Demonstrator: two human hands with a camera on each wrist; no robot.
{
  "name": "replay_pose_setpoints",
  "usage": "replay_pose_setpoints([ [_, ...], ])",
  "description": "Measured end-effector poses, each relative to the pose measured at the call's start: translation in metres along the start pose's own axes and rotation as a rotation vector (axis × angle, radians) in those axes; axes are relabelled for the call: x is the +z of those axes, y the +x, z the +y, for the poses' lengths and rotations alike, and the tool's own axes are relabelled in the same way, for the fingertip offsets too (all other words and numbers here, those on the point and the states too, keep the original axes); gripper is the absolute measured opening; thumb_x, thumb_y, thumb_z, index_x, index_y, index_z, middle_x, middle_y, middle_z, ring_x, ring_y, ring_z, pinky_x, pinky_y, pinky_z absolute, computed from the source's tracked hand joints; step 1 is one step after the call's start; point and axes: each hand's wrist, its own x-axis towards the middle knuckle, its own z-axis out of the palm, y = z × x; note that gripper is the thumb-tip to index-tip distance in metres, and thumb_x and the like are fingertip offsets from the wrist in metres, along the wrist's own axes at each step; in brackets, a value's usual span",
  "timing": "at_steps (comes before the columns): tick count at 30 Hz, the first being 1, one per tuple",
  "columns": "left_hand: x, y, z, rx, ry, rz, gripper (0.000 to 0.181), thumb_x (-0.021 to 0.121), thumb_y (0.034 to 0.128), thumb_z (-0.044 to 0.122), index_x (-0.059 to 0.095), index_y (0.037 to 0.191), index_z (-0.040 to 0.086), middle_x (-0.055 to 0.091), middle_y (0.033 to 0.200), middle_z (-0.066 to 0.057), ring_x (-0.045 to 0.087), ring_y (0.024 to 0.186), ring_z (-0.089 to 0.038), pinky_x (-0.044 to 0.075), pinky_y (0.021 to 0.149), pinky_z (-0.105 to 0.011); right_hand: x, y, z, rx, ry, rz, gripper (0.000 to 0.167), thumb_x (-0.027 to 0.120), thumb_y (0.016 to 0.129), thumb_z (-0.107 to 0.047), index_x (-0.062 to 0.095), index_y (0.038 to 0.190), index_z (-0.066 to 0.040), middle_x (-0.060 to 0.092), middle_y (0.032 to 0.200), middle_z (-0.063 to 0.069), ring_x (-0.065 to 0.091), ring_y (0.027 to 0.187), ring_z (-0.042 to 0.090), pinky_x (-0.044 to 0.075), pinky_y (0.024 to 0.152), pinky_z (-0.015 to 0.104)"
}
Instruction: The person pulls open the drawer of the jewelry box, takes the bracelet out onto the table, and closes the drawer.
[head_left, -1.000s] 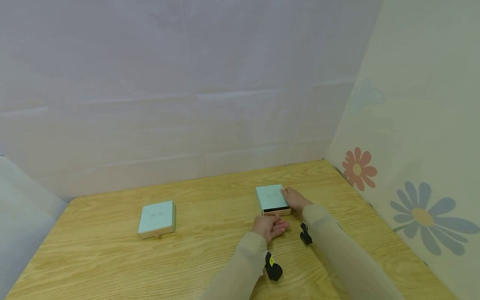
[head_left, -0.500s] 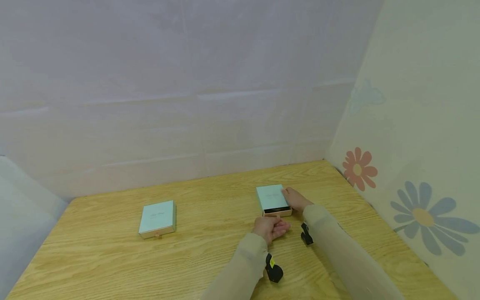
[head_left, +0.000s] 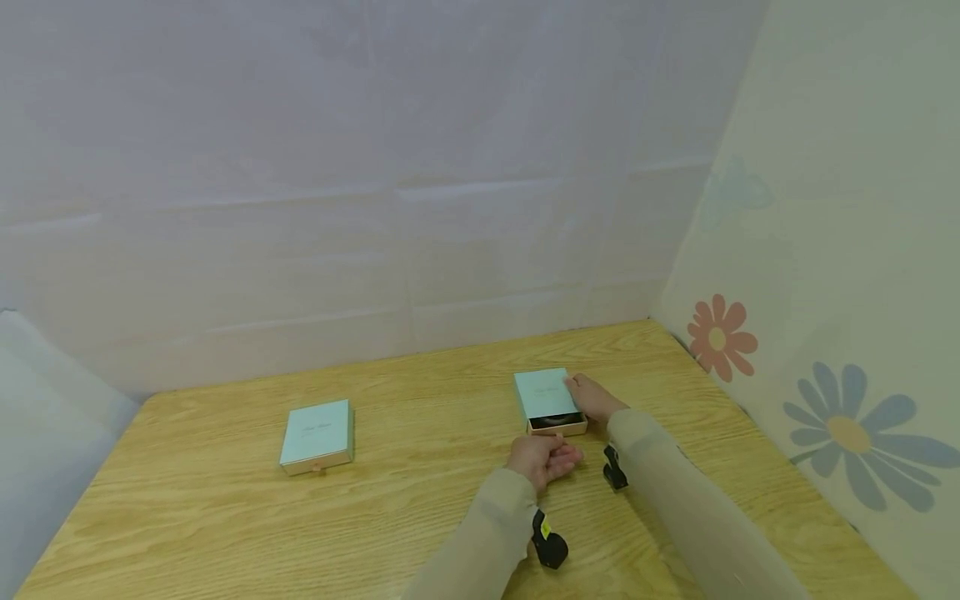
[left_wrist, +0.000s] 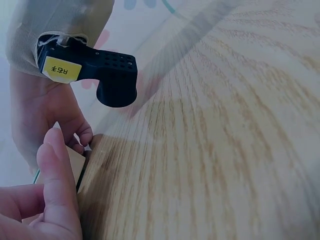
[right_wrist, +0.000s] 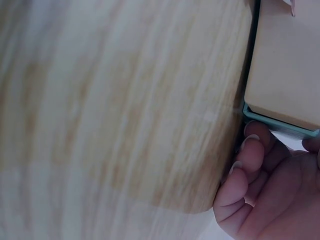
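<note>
The right light-blue box (head_left: 543, 393) lies on the table with its drawer (head_left: 558, 427) partly pulled out at the front, showing something dark inside. My right hand (head_left: 595, 400) grips the sleeve's right side, thumb on top; in the right wrist view the curled fingers of that hand (right_wrist: 275, 185) lie against the sleeve edge beside the pale drawer front (right_wrist: 285, 60). At the drawer's front, my left hand (head_left: 538, 461) pinches its small pull, mostly hidden, with the other fingers loosely extended. The left wrist view shows this left hand (left_wrist: 55, 200) close up.
Another light-blue box (head_left: 318, 432), closed and with a small front tab, lies on the left of the wooden table (head_left: 360, 533). A pale wall (head_left: 360, 200) stands behind, and a flower-patterned wall (head_left: 847, 267) runs along the right edge.
The right box's drawer has slid slightly further out toward me, widening the dark gap. My left hand has moved slightly nearer with it, while my right hand keeps its grip on the sleeve.
</note>
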Motion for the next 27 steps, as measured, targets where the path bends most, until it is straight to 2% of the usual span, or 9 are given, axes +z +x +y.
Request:
replay_pose_setpoints([
  [19,0.0021,-0.0016,-0.0052,-0.023,0.005,0.013,0.016,0.056,0.0966,-0.001,0.062,0.109,-0.010,0.070,0.080,-0.015,0.070,0.069,-0.019,0.054,0.057,-0.023,-0.0012,-0.0001,0.0036,-0.032,-0.006,0.002,0.055,0.020,0.109,-0.027,0.024,0.141,0.018,0.029,0.143,0.038,0.030,0.133,0.049,0.028,0.108,0.056],
  [23,0.0026,-0.0041,-0.0047,-0.029,0.004,0.013,0.017,0.056,0.0968,0.000,0.062,0.109,-0.010,0.070,0.083,-0.018,0.071,0.068,-0.019,0.054,0.056,-0.022,-0.0018,-0.0021,0.0034,-0.056,0.011,0.005,0.052,0.021,0.109,-0.025,0.031,0.136,0.018,0.041,0.132,0.036,0.042,0.122,0.045,0.036,0.101,0.054],
  [27,0.0024,-0.0062,-0.0039,-0.037,-0.001,0.021,0.017,0.056,0.0970,0.000,0.062,0.110,-0.009,0.070,0.085,-0.019,0.071,0.069,-0.019,0.053,0.055,-0.021,-0.0010,-0.0025,0.0028,-0.063,0.027,0.008,0.048,0.021,0.109,-0.024,0.036,0.130,0.016,0.048,0.121,0.031,0.048,0.111,0.039,0.040,0.095,0.051],
])
